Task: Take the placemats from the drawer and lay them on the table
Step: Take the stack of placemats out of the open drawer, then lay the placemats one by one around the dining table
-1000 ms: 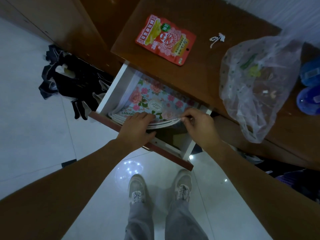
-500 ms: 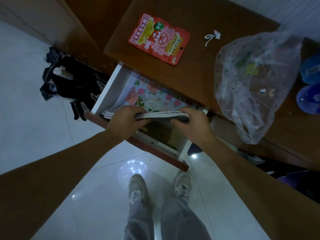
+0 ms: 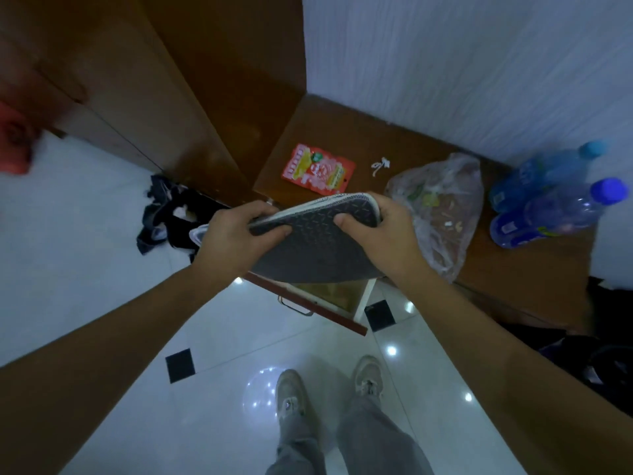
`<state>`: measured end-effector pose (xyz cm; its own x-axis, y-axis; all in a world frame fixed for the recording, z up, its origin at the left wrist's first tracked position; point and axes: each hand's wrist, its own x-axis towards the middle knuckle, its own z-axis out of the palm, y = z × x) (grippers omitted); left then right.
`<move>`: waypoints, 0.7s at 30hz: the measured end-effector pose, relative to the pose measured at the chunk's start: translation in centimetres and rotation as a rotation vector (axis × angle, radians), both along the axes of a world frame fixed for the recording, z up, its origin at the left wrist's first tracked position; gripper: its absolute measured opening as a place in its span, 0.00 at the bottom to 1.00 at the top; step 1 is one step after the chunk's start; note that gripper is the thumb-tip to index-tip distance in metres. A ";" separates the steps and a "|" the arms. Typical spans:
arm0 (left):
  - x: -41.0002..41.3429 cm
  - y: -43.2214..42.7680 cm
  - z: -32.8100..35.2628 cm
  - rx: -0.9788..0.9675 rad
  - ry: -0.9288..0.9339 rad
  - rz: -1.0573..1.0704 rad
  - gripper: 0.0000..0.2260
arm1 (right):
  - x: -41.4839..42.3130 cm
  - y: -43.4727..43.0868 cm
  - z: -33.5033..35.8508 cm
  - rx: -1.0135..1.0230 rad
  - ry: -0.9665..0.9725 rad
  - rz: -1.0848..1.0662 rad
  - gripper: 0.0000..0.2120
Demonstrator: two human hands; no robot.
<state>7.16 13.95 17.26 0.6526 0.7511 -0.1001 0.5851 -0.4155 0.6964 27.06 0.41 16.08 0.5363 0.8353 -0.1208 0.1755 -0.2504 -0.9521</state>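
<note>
The left hand (image 3: 239,241) grips the left end of the placemats (image 3: 315,250). Its fingers curl over their upper edge and its thumb presses flat on the grey face turned toward the camera. The right hand (image 3: 388,234) grips the right end the same way, with its thumb on the grey face and its fingers wrapped round the rounded corner behind. Both hands are closed firmly on the stack, neither one spread. The placemats are a thin stack with pale layered edges showing along the top. They are bowed a little between the two grips and tilted so that their patterned grey underside faces up and back.

The stack is held in the air directly above the open drawer (image 3: 318,305) and hides most of its inside. Only the drawer's red-brown front, metal handle and white right side show below the stack.

Behind the drawer is the wooden top (image 3: 387,132) it slides under. On that top, just behind the drawer, lies a red snack packet (image 3: 317,169). Further right on the top are a clear plastic bag (image 3: 445,214) and then two blue bottles (image 3: 555,200) lying on their sides. Left of the drawer, dark clothes (image 3: 164,214) lie in a heap on the pale tiled floor (image 3: 68,269). In front of the drawer the person's two shoes (image 3: 291,395) stand on the tiles.
</note>
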 end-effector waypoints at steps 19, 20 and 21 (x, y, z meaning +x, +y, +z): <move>-15.9 -12.2 26.3 -0.148 -0.256 0.679 0.17 | -17.6 -5.9 28.0 0.268 -0.394 0.022 0.06; -16.1 -13.0 26.5 -0.284 -0.292 0.700 0.16 | -18.3 -5.9 27.8 0.279 -0.390 0.069 0.06; -16.4 -13.6 26.5 -0.406 -0.327 0.737 0.16 | -19.1 -5.9 27.4 0.279 -0.384 0.128 0.06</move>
